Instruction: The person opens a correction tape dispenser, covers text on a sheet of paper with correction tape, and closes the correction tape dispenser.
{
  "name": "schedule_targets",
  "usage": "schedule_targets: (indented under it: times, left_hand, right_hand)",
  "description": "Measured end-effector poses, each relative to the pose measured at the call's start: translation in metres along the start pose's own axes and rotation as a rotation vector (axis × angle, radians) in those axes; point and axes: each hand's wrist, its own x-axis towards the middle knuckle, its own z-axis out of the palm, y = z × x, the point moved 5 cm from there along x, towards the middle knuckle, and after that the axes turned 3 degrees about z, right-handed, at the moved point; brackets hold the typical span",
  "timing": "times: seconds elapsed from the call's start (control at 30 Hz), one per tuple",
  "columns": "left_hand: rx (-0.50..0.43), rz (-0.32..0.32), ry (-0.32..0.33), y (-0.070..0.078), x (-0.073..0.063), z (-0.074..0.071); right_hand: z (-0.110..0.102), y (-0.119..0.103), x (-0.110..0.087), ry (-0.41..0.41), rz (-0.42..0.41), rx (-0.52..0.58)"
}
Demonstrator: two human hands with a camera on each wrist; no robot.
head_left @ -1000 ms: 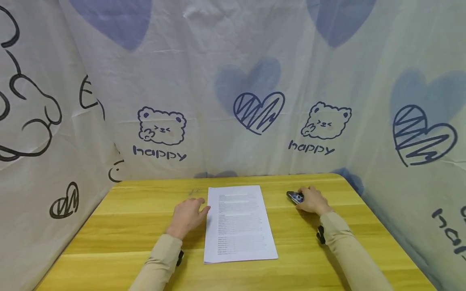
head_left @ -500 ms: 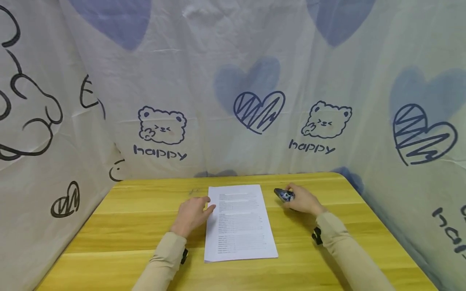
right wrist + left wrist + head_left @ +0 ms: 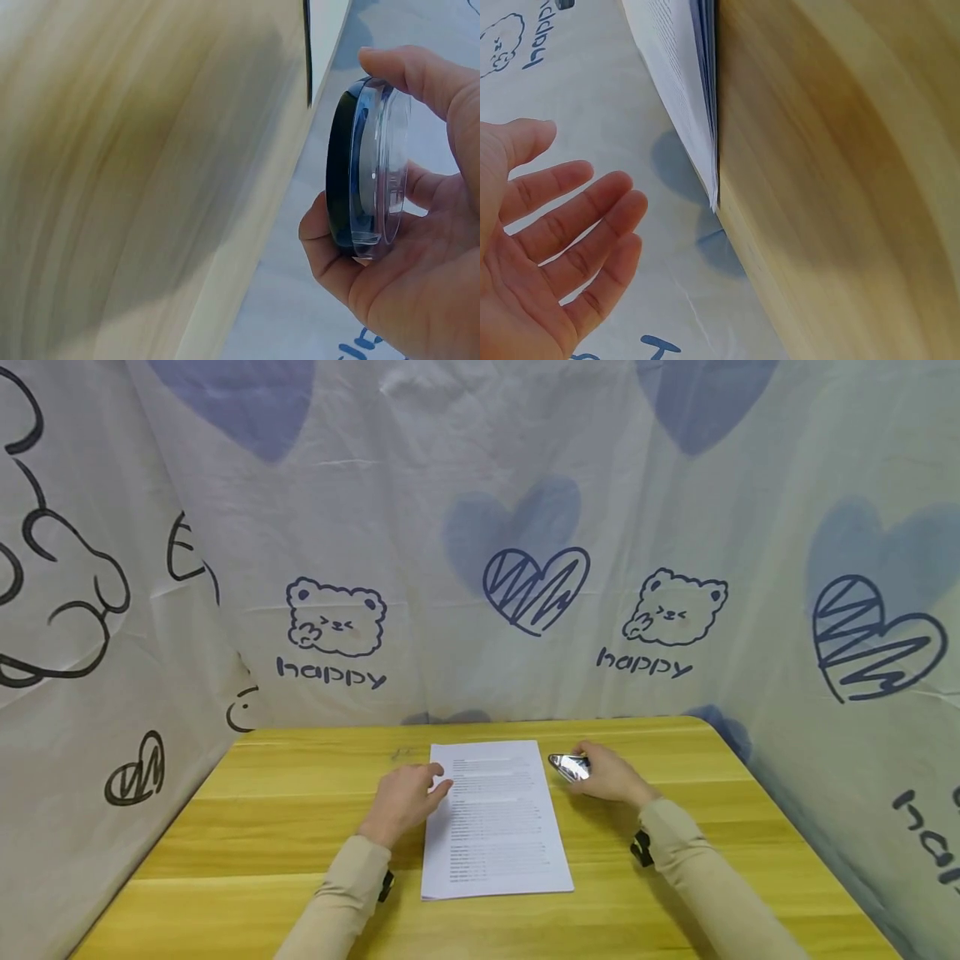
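A thick stack of printed paper (image 3: 498, 827) lies on the table, its layered edges showing in the left wrist view. My left hand (image 3: 405, 800) hovers at the stack's left edge, fingers loosely extended and holding nothing; the left wrist view shows its palm (image 3: 562, 255) apart from the sheets. To the right of the stack, my right hand (image 3: 611, 774) grips a round clear disc with a dark base (image 3: 570, 767). In the right wrist view the thumb is on the upper rim and fingers curl round the lower rim of the disc (image 3: 364, 169), which is held above the tabletop.
The yellow wood-grain table (image 3: 247, 835) ends at a back edge against a pale curtain (image 3: 435, 635) printed with hearts and bears. Curtain also hangs along the left and right sides. A black band (image 3: 641, 847) sits at the right wrist.
My right hand has carried the disc leftward toward the paper stack and tilted it. My left hand has moved slightly right, over the stack's left edge. The stack has stayed put.
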Motion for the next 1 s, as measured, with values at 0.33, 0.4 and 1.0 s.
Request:
schedule_targets:
  times: [0.33,0.4,1.0]
  left_hand:
    - [-0.154,0.081,-0.076,0.013,0.006,0.003]
    - [-0.181,0.086,-0.08,0.015,0.008,0.002]
    - [-0.168,0.127,-0.1,0.03,0.021,0.004]
  right_hand:
    - [0.011,-0.022,0.0,-0.018,0.024,0.111]
    - [0.011,-0.027,0.001,-0.007,0.033,0.117]
    - [0.023,-0.067,0.008,-0.077,-0.164,0.199]
